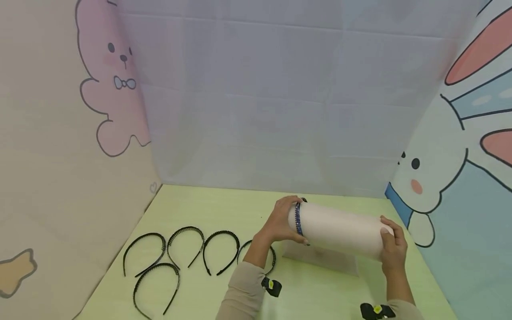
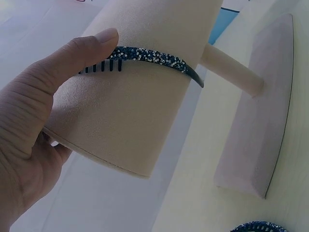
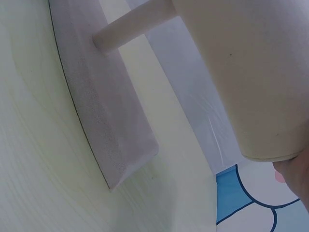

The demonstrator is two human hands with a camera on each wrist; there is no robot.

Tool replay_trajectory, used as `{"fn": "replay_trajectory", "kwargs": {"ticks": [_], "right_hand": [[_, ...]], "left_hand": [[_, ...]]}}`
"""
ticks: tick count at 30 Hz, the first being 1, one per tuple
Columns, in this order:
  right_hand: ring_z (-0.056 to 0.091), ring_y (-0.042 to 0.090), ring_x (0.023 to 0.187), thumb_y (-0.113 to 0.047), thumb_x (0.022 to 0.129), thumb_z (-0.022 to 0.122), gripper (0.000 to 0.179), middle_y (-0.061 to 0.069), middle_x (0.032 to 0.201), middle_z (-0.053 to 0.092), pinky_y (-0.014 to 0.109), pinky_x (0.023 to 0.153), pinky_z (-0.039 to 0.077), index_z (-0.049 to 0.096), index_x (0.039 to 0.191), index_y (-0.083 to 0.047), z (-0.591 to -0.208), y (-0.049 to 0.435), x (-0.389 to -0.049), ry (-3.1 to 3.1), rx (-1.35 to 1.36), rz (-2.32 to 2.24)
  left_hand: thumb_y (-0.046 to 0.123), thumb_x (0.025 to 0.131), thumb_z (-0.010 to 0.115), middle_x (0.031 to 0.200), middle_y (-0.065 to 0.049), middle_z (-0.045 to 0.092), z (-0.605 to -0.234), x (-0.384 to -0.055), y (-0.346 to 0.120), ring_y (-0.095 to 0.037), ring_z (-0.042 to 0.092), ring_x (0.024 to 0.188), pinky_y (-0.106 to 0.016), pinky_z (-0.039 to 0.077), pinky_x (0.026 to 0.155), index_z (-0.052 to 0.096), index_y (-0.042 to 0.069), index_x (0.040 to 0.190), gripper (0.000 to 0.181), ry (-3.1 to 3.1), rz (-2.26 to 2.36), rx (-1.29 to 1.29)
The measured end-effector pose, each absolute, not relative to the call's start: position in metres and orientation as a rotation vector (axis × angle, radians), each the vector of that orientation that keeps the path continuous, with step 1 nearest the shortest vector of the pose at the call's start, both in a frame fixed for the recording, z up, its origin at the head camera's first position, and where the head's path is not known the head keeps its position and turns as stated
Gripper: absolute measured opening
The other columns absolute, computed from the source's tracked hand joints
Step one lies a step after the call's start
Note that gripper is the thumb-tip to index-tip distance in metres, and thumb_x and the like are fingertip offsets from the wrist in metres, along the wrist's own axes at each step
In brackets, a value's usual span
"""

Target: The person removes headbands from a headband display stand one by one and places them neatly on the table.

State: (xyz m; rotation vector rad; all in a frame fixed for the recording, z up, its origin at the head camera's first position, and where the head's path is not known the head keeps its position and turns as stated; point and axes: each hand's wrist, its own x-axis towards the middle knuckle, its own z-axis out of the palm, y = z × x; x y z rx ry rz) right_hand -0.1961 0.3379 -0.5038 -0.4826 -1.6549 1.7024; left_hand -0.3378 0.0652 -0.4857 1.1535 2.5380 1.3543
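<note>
A padded off-white headband display stand (image 1: 340,226) has a thick horizontal roll joined by a short post to a flat base (image 1: 320,258). A glittery blue headband (image 1: 298,220) with comb teeth curves over the roll near its left end. My left hand (image 1: 282,222) holds this headband against the roll, thumb on its near side and fingers at the top; in the left wrist view the thumb (image 2: 91,46) covers part of the band. At the roll's right end, my right hand (image 1: 394,249) grips the edge, only partly seen in the right wrist view.
Several dark toothed headbands, one of them (image 1: 221,249) near the middle, lie on the pale yellow table (image 1: 216,295) left of the stand. My left forearm partly hides the closest one (image 1: 273,258). Sheets with cartoon animals hang at both sides, a plain pale sheet (image 1: 256,102) behind.
</note>
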Motion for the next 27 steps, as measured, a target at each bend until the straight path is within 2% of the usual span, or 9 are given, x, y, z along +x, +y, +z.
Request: {"fn": "replay_trajectory", "kwargs": {"ticks": [10, 20, 27], "right_hand": [[0.038, 0.015, 0.120, -0.011, 0.096, 0.048, 0.028, -0.006, 0.125, 0.053, 0.038, 0.096, 0.025, 0.056, 0.122, -0.005, -0.5061, 0.3389, -0.1987, -1.640, -0.480, 1.724], [0.037, 0.015, 0.121, -0.012, 0.096, 0.047, 0.029, -0.008, 0.125, 0.052, 0.041, 0.100, 0.022, 0.055, 0.123, -0.005, -0.5083, 0.3416, -0.1986, -1.658, -0.511, 1.714], [0.036, 0.015, 0.122, -0.014, 0.097, 0.047, 0.028, -0.009, 0.126, 0.052, 0.040, 0.097, 0.025, 0.055, 0.123, -0.007, -0.5061, 0.3401, -0.1976, -1.667, -0.525, 1.720]], "left_hand": [[0.033, 0.046, 0.094, 0.140, 0.003, 0.032, -0.4886, -0.3389, 0.0664, -0.018, 0.033, 0.123, -0.037, 0.043, 0.091, 0.036, 0.027, 0.135, 0.106, 2.529, 1.381, 1.097], [0.033, 0.046, 0.094, 0.145, 0.007, 0.029, -0.4909, -0.3402, 0.0691, -0.016, 0.029, 0.128, -0.036, 0.039, 0.095, 0.035, 0.020, 0.138, 0.110, 2.532, 1.392, 1.118], [0.034, 0.047, 0.094, 0.142, 0.005, 0.031, -0.4924, -0.3398, 0.0674, -0.017, 0.035, 0.122, -0.035, 0.042, 0.092, 0.031, 0.017, 0.142, 0.116, 2.527, 1.410, 1.110]]}}
